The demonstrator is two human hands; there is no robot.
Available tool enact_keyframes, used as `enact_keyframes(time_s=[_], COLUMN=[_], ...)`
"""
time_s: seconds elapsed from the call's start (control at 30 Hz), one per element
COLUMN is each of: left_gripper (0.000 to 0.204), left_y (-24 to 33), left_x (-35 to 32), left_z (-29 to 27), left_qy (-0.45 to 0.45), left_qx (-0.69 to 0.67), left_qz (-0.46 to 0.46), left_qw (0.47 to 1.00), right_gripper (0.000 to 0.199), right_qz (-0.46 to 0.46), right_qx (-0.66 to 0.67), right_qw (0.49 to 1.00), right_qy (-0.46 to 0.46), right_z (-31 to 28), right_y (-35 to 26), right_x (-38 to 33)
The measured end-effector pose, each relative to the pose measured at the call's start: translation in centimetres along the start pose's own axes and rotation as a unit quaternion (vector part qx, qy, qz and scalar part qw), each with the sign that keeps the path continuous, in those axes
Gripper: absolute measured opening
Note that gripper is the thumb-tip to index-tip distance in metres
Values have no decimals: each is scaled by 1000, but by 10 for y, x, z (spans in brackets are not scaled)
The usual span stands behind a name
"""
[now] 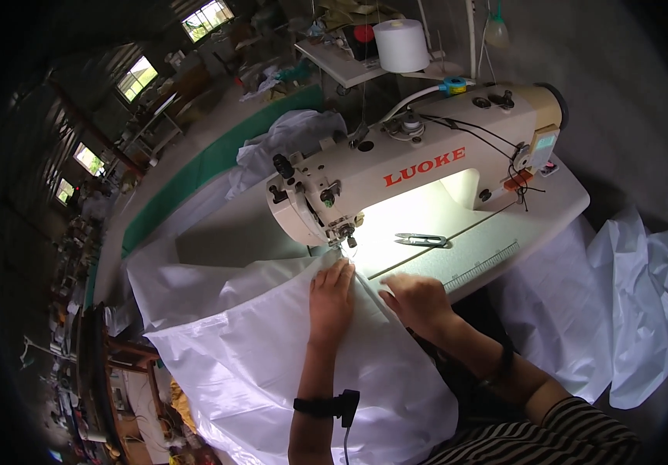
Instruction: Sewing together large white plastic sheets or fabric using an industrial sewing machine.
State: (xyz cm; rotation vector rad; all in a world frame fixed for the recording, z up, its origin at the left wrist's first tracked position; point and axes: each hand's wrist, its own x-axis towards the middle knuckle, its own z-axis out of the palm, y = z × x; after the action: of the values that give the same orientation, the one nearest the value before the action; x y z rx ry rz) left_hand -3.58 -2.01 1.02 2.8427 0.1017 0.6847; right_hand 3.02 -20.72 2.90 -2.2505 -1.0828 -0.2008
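Observation:
White sheet fabric (272,356) drapes from the sewing machine (427,147) over the table's front edge and down across my lap. My left hand (332,291) lies flat on this fabric, fingertips close to the presser foot and needle area (343,236). Right of it, my right hand (419,301) is curled, thumb against the fingers, just beside the fabric's edge. Whatever it may pinch is hidden. Thread snips (421,240) rest on the lit machine bed behind my right hand.
A white thread cone (401,46) stands behind the machine. More white fabric hangs at the right (628,310) and lies bunched behind the machine head (291,143). A wooden stool (129,353) stands at the left. Loose black cords (473,136) cross the machine arm.

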Motion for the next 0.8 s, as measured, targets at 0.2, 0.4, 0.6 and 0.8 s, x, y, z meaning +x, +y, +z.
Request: enact_keyframes(time_s=[0.2,0.4,0.6,0.8], left_gripper=[30,35,45,43], left_y=[-5,-8,-17,-21], left_x=[6,3,5,11], left_z=[4,5,-3,-15], left_qy=[23,48,11,-17], left_qx=[-22,3,-36,-1], left_qz=[18,40,36,77], left_qw=[999,998,999,997], right_gripper=[20,14,10,27], right_qz=[15,65,-87,-75], right_qx=[-41,45,-155,-147], right_qw=[999,995,983,983], right_qy=[-17,-65,-56,-74], right_z=[38,31,47,60], right_y=[1,-5,-10,-12], right_x=[26,30,22,22])
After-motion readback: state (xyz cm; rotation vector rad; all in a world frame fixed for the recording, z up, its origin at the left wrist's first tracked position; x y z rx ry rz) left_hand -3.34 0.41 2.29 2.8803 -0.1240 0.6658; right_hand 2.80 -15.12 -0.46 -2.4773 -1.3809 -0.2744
